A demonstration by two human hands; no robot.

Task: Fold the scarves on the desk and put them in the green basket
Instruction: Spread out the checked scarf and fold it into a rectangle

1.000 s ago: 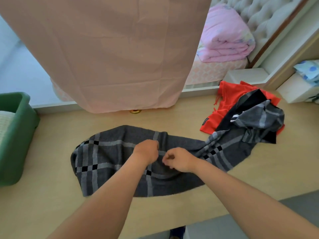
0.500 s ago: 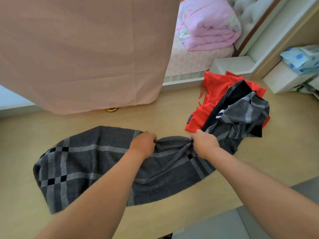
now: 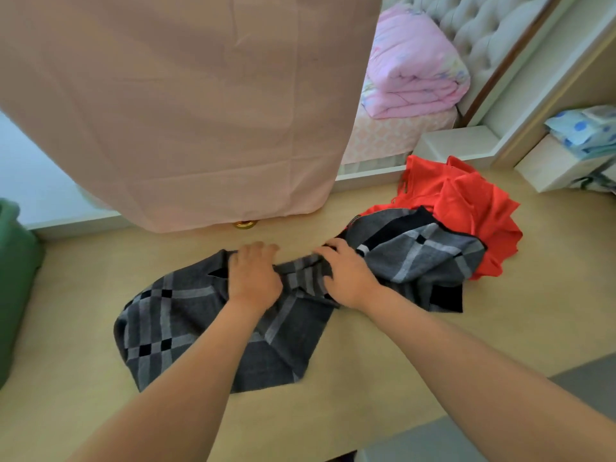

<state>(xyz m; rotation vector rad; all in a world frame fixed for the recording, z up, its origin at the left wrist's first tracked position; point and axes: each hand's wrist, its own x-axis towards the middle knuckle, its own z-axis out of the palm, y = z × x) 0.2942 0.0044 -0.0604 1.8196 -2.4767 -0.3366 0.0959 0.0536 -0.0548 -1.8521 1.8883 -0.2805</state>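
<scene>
Head: scarf (image 3: 160,315) in left hand (image 3: 255,276), right hand (image 3: 346,275)

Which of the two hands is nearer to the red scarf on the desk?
Right. The right hand grips the bunched grey checked scarf just left of the red scarf, without touching it. The left hand grips the same scarf farther left, beyond the right hand.

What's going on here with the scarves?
A person is working on the gray scarf on the desk. The left hand and right hand both hold its bunched middle. Its right end lies over a crumpled red scarf. The green basket stands off to the left. Both scarves are on the desk, not in it.
</scene>
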